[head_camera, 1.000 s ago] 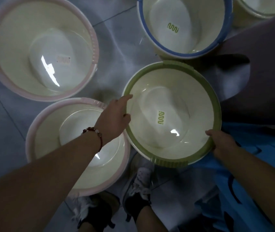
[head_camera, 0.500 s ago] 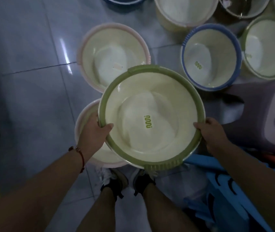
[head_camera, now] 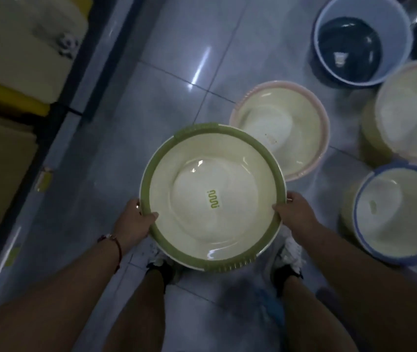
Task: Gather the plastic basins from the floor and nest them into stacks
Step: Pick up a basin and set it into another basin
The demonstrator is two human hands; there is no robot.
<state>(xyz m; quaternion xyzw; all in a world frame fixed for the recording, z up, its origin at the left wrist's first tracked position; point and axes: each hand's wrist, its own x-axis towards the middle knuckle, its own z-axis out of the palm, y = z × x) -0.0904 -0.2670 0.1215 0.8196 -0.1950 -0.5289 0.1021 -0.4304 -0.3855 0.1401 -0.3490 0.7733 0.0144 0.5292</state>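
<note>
Both hands hold a closed grip on the green-rimmed basin (head_camera: 212, 199), the left hand (head_camera: 133, 219) pinching its rim on one side, thumb over the edge, and the right hand (head_camera: 294, 214) doing the same opposite. The basin hangs level in the air above the person's feet, its mouth up, clear of the tiled floor (head_camera: 177, 72). A second ago it sat low among the other basins with the hands just closing on its rim; since then it has been lifted and carried to the person's left, so the pink-rimmed basin (head_camera: 282, 128) now lies beyond it to the right and the blue-rimmed basin (head_camera: 400, 214) is well off to the right. That suggests the pickup is done and the carry is under way, probably toward a matching basin or stack, though none shows on the left, where only blurred yellowish boxes (head_camera: 19, 39) stand. A small sticker (head_camera: 213, 200) with a green wavy mark sits on the basin's bottom; no words can be read.
</note>
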